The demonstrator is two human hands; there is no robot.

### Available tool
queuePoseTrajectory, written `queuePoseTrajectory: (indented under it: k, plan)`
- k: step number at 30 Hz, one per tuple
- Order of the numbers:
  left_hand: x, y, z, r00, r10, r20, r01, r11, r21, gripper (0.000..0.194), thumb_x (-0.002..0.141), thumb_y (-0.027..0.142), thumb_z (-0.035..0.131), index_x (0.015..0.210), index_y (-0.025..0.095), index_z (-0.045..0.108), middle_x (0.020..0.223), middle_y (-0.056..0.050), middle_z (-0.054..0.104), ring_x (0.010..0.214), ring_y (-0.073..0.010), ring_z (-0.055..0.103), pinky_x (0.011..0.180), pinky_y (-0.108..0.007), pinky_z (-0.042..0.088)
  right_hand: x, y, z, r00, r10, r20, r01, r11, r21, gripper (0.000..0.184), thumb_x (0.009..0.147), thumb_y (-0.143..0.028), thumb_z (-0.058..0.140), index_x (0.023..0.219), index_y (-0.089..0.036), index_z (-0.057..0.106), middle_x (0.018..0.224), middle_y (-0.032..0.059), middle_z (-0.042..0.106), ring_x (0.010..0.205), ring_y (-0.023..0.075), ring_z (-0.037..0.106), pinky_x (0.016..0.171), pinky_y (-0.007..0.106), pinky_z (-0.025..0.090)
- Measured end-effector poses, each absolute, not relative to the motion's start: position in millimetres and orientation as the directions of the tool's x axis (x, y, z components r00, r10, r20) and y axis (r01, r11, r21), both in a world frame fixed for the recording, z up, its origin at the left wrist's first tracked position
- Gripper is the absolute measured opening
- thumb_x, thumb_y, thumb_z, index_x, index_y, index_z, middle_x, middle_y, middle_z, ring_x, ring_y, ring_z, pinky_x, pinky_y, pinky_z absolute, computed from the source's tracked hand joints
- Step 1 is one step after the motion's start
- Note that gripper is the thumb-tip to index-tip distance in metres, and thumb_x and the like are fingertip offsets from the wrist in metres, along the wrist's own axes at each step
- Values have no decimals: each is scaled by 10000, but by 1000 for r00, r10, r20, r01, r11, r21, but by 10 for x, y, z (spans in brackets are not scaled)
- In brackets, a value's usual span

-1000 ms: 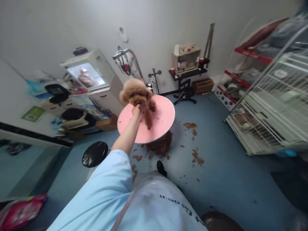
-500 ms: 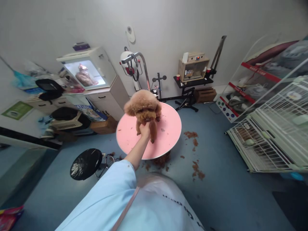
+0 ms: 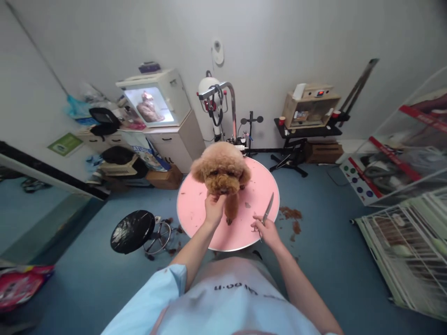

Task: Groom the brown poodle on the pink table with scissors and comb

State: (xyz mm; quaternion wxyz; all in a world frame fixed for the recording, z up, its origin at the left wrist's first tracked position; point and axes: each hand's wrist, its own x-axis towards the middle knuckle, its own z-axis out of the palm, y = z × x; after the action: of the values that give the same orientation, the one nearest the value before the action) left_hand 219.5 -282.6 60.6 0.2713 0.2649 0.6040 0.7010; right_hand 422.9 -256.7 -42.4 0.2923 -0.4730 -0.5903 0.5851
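Observation:
A curly brown dog with a round fluffy head stands on a round pink grooming table, facing me. My left hand is closed under its chin, gripping the muzzle fur or chin from below; the fingertips are partly hidden. Over the table's right front part, my right hand holds a pair of scissors, its blades pointing up and away from me. The scissors are apart from the dog. Small tufts of cut fur lie on the tabletop.
A curved metal grooming arm rises behind the dog. A black stool stands left of the table. Brown fur clippings lie on the blue floor at right, near a wire cage. A lit cabinet stands back left.
My right hand has come into view with the scissors. My view has turned left, shifting the room rightward. My left hand stays at the dog's chin, and the dog's face has lifted.

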Motion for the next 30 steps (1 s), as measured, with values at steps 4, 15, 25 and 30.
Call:
queuePoseTrajectory:
  k: [4, 15, 25, 30]
  plan:
    - [2306, -2786, 781, -718, 696, 14, -72, -93, 993, 199, 598, 303, 680, 583, 113, 622, 570, -27, 594, 565, -113, 529, 553, -218, 424, 3990, -2091, 49, -502, 853, -143, 155, -74, -985, 434, 746, -415, 520, 1060, -121, 581, 727, 46, 672, 610, 135, 600, 594, 273, 500]
    - [2340, -2765, 832, -761, 649, 15, -50, -81, 995, 202, 594, 316, 678, 581, 123, 623, 564, -21, 605, 565, -129, 544, 561, -232, 433, 3580, -1751, 731, -652, 754, 75, 251, 308, -918, 331, 714, -269, 591, 1024, -189, 507, 971, 71, 644, 908, 203, 624, 796, 329, 502]
    - [2320, -2851, 927, -748, 663, 37, 3, -52, 999, 205, 609, 306, 656, 583, 104, 634, 571, -29, 615, 576, -124, 543, 571, -217, 421, 3414, -1815, 999, -682, 721, 125, 622, 661, -419, 240, 815, -222, 490, 1043, -149, 501, 1015, 117, 629, 918, 242, 604, 740, 290, 434]
    - [2294, -2876, 926, -750, 661, 13, -39, -64, 997, 208, 584, 301, 664, 603, 95, 645, 584, -28, 628, 589, -121, 543, 589, -214, 419, 3402, -1856, 1075, -667, 737, 111, 649, 648, -399, 202, 847, -162, 402, 1021, -154, 505, 964, 97, 649, 869, 215, 620, 692, 279, 412]
